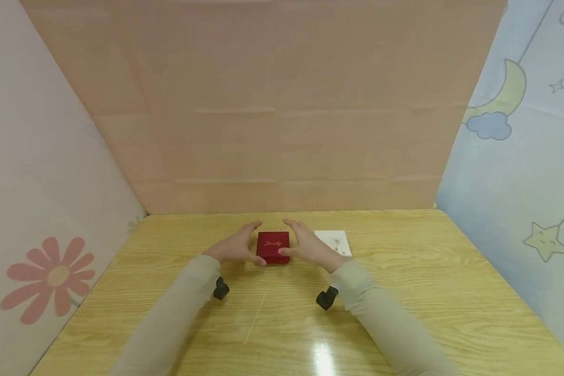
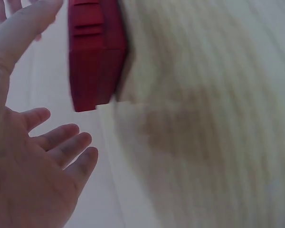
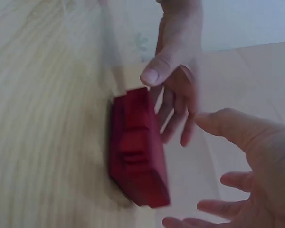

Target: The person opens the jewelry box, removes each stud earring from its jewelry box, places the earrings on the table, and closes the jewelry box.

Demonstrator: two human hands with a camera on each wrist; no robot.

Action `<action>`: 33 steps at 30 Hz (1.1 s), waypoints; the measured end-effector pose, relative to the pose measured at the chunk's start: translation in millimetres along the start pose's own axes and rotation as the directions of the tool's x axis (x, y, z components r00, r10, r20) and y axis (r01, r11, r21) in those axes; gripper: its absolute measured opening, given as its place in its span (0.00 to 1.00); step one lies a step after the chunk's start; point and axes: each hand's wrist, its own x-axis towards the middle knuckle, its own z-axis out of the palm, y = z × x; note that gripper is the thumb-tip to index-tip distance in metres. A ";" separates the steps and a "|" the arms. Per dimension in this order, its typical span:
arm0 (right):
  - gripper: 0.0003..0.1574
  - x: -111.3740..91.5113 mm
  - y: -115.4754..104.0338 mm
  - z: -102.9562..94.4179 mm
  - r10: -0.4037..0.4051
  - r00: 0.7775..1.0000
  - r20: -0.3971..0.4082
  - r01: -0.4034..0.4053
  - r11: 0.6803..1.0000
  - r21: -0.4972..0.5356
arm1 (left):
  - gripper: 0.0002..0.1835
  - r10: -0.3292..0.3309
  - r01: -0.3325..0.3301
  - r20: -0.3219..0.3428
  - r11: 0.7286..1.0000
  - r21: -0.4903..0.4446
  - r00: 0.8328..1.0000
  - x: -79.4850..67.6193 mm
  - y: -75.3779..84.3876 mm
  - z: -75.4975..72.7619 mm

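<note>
A dark red jewelry box (image 1: 271, 241) with gold lettering on its lid rests on the wooden table, closed. Ribbon-like folds show on its near side, a bow (image 3: 135, 142) in the right wrist view. My left hand (image 1: 238, 244) is at the box's left, thumb and fingers spread around that side. From the right, my right hand (image 1: 312, 247) reaches in the same way, its thumb overlapping the lid in the head view. Gaps show between the box (image 2: 95, 71) and the left fingers (image 2: 61, 142) in the left wrist view. Neither hand grips it.
A flat white square item (image 1: 335, 240) with a small printed drawing lies just right of the box, partly behind my right hand. The wooden table (image 1: 427, 271) meets a beige backdrop (image 1: 282, 146) at the back, with decorated panels at both sides. A thin pale line (image 1: 256, 316) marks the tabletop.
</note>
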 end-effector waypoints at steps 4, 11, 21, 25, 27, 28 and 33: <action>0.64 10.8 2.2 20.0 0.029 0.998 0.049 -0.026 0.998 -0.059 | 0.66 -0.003 0.003 0.031 1.000 -0.017 1.000 2.8 -6.3 6.2; 0.69 17.0 6.7 31.4 0.100 0.993 0.055 -0.098 0.994 -0.038 | 0.65 0.010 -0.009 0.033 1.000 -0.029 0.999 9.6 -10.3 12.5; 0.69 22.0 11.5 32.1 0.054 0.997 0.046 -0.052 0.998 -0.046 | 0.60 0.000 -0.001 0.025 0.998 0.059 1.000 16.0 -7.3 19.8; 0.68 22.9 14.3 32.0 0.042 0.999 0.035 -0.040 0.998 -0.058 | 0.56 0.007 -0.008 0.010 0.997 0.083 1.000 17.8 -5.8 21.3; 0.67 22.3 15.2 31.4 0.037 0.999 0.025 -0.035 0.998 -0.055 | 0.55 0.018 -0.018 0.003 0.996 0.086 1.000 18.3 -4.8 21.6; 0.67 21.5 15.4 31.0 0.036 0.999 0.022 -0.034 0.998 -0.052 | 0.54 0.023 -0.023 0.001 0.996 0.085 1.000 18.3 -4.2 21.7; 0.65 12.3 10.3 24.4 0.046 0.999 0.018 -0.045 0.997 -0.055 | 0.54 0.046 -0.046 0.006 0.998 0.048 0.999 13.6 3.5 21.9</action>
